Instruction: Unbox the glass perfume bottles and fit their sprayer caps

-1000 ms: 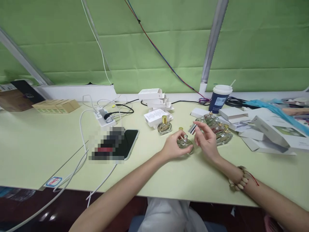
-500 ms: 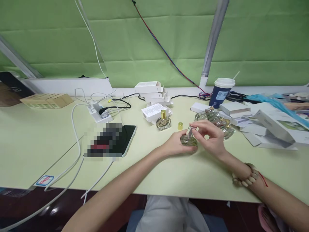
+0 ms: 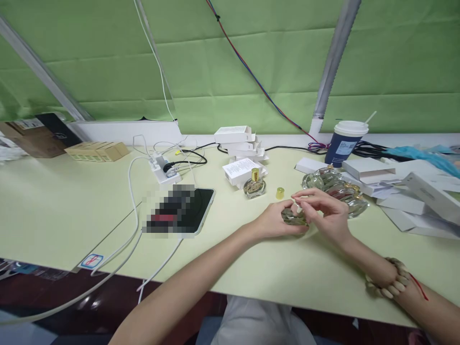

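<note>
My left hand (image 3: 275, 220) is wrapped around a clear glass perfume bottle (image 3: 293, 216), keeping it upright just above or on the table; which of the two I cannot tell. My right hand (image 3: 327, 213) has its thumb and fingers closed at the bottle's neck, on a shiny silvery cap (image 3: 296, 208) that they mostly cover. A loose gold cap (image 3: 280, 193) stands on the table behind the held bottle. To its left is another perfume bottle (image 3: 254, 188) topped with a gold cap. Several more glass bottles (image 3: 338, 189) lie together beyond my right hand.
White boxes (image 3: 241, 171) are stacked at the back middle. Opened white cartons (image 3: 413, 203) lie at the right, near a blue paper cup (image 3: 343, 146) with a straw. A phone (image 3: 203, 211), white cables and a power strip (image 3: 167, 175) occupy the left side.
The whole view has shifted, so everything sits further right in the picture. My right fingers now cover more of the silvery cap, while my left hand keeps its hold on the bottle.
</note>
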The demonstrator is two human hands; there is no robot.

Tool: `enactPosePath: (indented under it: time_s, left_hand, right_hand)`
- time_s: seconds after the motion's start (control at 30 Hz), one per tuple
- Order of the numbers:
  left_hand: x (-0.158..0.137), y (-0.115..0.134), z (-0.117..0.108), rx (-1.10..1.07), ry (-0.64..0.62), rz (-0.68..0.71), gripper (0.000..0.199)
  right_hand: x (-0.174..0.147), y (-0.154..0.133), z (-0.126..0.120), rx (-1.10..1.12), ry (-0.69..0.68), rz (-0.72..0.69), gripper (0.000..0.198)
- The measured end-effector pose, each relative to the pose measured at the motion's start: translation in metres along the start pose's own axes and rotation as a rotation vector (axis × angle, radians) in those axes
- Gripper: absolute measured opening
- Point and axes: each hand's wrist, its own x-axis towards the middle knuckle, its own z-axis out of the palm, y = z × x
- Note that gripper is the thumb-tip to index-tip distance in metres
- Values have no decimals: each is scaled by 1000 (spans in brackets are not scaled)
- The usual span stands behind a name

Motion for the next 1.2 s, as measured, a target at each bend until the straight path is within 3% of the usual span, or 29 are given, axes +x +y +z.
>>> enactPosePath:
  time_s: [0.17, 0.37, 0.87, 1.2]
  left_hand:
    - [-1, 1, 0, -14, -14, -6, 36]
    - [-4, 1, 1, -12, -38, -29, 44]
    - [-2, 4, 0, -12, -64, -16, 42]
    - [1, -1, 2, -15, -51, 55, 38]
  right_hand:
    - [-4, 8, -1, 81, 33, 25, 22]
    - [-1, 4, 1, -36, 75, -103, 18]
    - [2, -3, 2, -149, 25, -199, 21]
    - [3, -1, 4, -118, -42, -93, 10]
